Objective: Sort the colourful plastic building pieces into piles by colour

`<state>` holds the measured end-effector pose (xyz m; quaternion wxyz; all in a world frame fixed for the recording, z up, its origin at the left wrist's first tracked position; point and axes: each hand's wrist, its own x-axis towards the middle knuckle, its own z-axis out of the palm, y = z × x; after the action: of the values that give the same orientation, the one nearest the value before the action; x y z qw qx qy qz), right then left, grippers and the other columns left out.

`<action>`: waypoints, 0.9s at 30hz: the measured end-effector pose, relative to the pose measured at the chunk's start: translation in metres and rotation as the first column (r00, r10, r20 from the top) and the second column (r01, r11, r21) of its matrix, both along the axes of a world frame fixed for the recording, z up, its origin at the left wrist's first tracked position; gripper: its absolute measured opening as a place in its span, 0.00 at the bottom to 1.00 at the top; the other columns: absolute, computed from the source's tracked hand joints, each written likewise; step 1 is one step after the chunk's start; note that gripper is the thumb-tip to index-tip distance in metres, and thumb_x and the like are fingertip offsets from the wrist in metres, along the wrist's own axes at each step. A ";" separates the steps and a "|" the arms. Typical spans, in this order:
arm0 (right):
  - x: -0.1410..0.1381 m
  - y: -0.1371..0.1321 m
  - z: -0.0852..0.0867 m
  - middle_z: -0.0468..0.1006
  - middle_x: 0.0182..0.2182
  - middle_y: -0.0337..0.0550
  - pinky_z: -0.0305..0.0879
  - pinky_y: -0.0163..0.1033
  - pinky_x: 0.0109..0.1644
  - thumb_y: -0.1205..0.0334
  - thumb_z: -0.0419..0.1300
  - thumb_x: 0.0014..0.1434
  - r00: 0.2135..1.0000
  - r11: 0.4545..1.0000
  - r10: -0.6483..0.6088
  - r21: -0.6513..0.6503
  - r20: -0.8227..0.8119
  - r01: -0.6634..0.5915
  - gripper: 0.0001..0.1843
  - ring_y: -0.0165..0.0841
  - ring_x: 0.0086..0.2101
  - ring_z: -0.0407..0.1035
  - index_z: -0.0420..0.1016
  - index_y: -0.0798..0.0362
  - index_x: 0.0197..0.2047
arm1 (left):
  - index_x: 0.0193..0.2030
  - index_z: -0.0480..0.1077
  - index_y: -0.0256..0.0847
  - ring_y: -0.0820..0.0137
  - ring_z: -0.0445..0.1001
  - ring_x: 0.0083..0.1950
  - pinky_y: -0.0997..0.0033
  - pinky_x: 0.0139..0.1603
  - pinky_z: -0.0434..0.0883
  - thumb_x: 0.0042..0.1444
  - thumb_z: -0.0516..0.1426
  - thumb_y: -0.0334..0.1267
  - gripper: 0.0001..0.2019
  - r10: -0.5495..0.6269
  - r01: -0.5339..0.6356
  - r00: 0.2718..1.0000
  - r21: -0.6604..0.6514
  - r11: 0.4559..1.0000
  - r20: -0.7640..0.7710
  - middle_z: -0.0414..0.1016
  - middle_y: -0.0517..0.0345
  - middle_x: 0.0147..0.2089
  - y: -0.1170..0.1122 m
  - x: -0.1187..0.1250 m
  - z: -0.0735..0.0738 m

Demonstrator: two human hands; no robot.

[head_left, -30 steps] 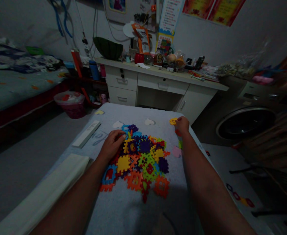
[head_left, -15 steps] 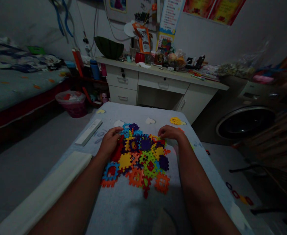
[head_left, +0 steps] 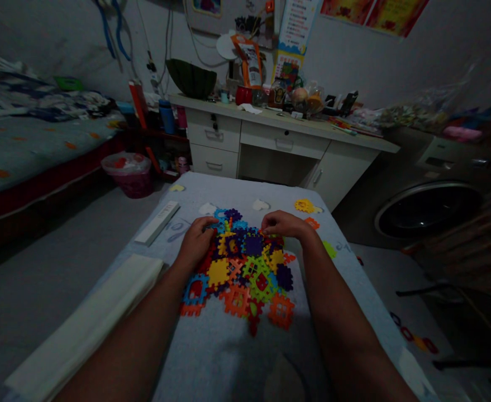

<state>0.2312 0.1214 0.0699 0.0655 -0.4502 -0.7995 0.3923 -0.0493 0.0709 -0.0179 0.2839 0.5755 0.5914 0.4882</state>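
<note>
A heap of interlocking plastic building pieces [head_left: 219, 272] in yellow, purple, orange, green, red and blue covers the middle of the cloth-covered table [head_left: 228, 363]. At the heap's far left edge is my left hand [head_left: 198, 237], its fingers loosely bent and apart over the blue and red pieces; I see nothing held in it. On the far right side, the fingertips of my right hand [head_left: 285, 224] come together in a pinch just above red and yellow pieces. What they hold, if anything, is too small to make out. An orange window-shaped piece [head_left: 281, 311] lies at the near right.
Left of the heap lie a long white box [head_left: 158, 223] and a folded pale strip [head_left: 90, 324]. Loose yellow [head_left: 303, 205] and green [head_left: 329, 249] pieces rest toward the right. Beyond are a cluttered desk [head_left: 215, 131], a washing machine [head_left: 429, 218] and a bucket [head_left: 128, 176].
My right hand has moved left over the heap, and its fingers are drawn closer together. My left hand has shifted slightly inward. The whole view has slid a little to the right.
</note>
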 end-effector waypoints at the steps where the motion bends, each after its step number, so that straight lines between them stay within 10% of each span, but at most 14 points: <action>1: -0.006 -0.004 0.003 0.73 0.25 0.34 0.59 0.31 0.30 0.62 0.63 0.52 0.999 0.999 0.036 -0.038 0.020 -0.035 0.06 0.27 0.25 0.65 0.74 0.55 0.34 | 0.45 0.75 0.44 0.60 0.72 0.55 0.56 0.63 0.65 0.50 0.53 0.36 0.16 -0.004 0.004 1.000 0.005 1.000 -0.007 0.74 0.55 0.52 0.000 0.000 0.000; 8: -0.032 -0.019 0.010 0.68 0.25 0.32 0.52 0.31 0.30 0.67 0.69 0.46 0.973 0.986 0.094 0.118 0.209 -0.121 0.12 0.26 0.27 0.60 0.69 0.53 0.31 | 0.45 0.75 0.44 0.60 0.71 0.55 0.57 0.63 0.65 0.50 0.53 0.37 0.16 -0.020 0.020 0.999 0.019 1.000 -0.034 0.74 0.54 0.51 0.001 0.000 -0.001; 19: -0.014 -0.011 0.012 0.68 0.23 0.32 0.56 0.32 0.31 0.62 0.64 0.47 0.982 0.999 0.017 -0.024 -0.189 -0.021 0.08 0.26 0.25 0.61 0.70 0.54 0.31 | 0.45 0.74 0.43 0.60 0.71 0.55 0.57 0.63 0.65 0.51 0.52 0.36 0.16 -0.020 0.021 0.998 0.015 1.000 -0.059 0.74 0.54 0.51 -0.003 0.001 0.005; 23: -0.002 0.001 -0.001 0.67 0.21 0.31 0.56 0.31 0.27 0.56 0.64 0.47 0.887 0.968 -0.237 -0.022 -0.396 0.249 0.12 0.25 0.22 0.60 0.69 0.53 0.32 | 0.44 0.75 0.43 0.61 0.71 0.55 0.58 0.63 0.66 0.50 0.52 0.36 0.16 -0.015 0.016 0.998 0.015 1.000 -0.053 0.74 0.55 0.51 -0.002 0.001 0.004; 27: 0.007 0.027 -0.021 0.70 0.23 0.34 0.62 0.33 0.29 0.60 0.62 0.45 0.732 0.803 -0.505 0.062 -0.457 0.593 0.10 0.27 0.23 0.65 0.67 0.52 0.31 | 0.44 0.74 0.43 0.61 0.71 0.55 0.57 0.63 0.65 0.51 0.52 0.36 0.16 -0.015 0.016 0.999 0.017 1.000 -0.045 0.73 0.55 0.51 -0.002 0.001 0.003</action>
<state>0.2380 0.1486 0.0491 0.3943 -0.5628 -0.6320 0.3582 -0.0480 0.0692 -0.0145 0.2694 0.5933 0.5889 0.4782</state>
